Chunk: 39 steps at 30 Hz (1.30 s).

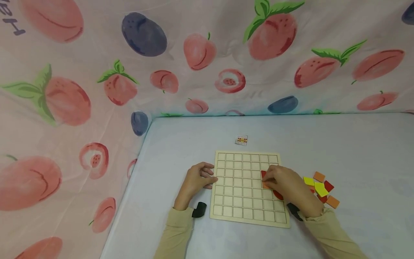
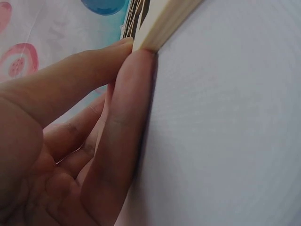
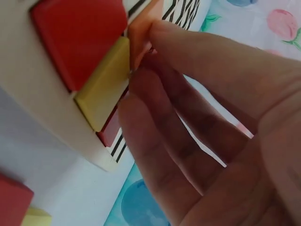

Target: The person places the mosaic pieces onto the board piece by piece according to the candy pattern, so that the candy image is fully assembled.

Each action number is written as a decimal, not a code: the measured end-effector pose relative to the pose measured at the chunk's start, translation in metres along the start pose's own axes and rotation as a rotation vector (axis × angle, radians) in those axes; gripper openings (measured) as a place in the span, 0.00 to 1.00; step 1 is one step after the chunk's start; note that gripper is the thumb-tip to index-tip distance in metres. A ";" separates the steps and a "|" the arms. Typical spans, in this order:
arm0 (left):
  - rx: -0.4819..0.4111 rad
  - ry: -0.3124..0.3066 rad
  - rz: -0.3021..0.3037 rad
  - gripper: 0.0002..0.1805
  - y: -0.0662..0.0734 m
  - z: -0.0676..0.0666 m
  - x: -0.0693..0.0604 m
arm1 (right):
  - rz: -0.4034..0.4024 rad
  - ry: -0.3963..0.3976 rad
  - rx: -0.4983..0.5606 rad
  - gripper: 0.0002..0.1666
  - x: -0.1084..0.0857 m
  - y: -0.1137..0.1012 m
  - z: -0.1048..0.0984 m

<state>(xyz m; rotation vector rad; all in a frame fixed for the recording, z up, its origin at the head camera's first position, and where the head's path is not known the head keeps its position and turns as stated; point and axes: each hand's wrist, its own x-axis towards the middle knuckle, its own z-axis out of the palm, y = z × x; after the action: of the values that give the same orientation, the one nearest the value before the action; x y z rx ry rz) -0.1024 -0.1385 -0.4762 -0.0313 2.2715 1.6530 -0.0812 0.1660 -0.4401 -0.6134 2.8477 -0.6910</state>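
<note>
Nearest: two tan sleeves (image 1: 176, 225) reach in over the white tabletop (image 1: 155, 151).

Left hand (image 1: 196, 177): narrow grip, thumb above and forefinger against the left edge of the square, pale wooden grid board (image 1: 237, 183). Judgement: light, steady contact suits; squeezing upward could tip the board and shift the seated pieces.

Right hand (image 1: 284, 181): fingertips drawn in on a flat orange tile (image 3: 141, 28), in the board's right part. Whether the tile is fully down cannot be told. Step in hand, as judged: seating this tile in its cell. Best practice: line its sides up with the dark grooves, lower it level, release, then press once from above.

Risk: the other fingers lie close to a flat yellow tile (image 3: 106, 84) with a larger-looking red tile (image 3: 82, 37) just beside it; spread or lift those fingers so neither gets nudged.

Right of the board, a loose cluster of red, orange and yellow tiles (image 1: 321, 189) lies on the tabletop, clear of the grid.

Beyond the board: a small patterned card (image 1: 241, 140), well placed for checking by eye. Farthest: fruit-print fabric (image 1: 200, 86).
</note>
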 end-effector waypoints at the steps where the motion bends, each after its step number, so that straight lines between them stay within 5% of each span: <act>1: -0.001 0.001 -0.003 0.24 0.000 0.000 0.000 | 0.006 -0.002 0.003 0.05 0.000 0.000 0.000; 9: 0.005 0.000 -0.003 0.24 -0.001 0.000 0.000 | 0.026 -0.011 -0.008 0.05 0.001 0.000 0.001; 26: 0.010 -0.001 0.006 0.25 0.002 0.000 -0.002 | 0.061 -0.001 0.006 0.09 -0.013 0.015 -0.031; 39: 0.000 -0.003 0.011 0.25 0.002 0.000 -0.001 | 0.162 -0.009 -0.015 0.16 -0.030 0.029 -0.045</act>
<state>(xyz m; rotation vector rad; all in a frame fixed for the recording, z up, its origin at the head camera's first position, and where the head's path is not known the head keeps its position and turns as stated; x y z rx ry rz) -0.1017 -0.1379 -0.4742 -0.0163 2.2736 1.6574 -0.0746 0.2205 -0.4125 -0.3809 2.8564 -0.6383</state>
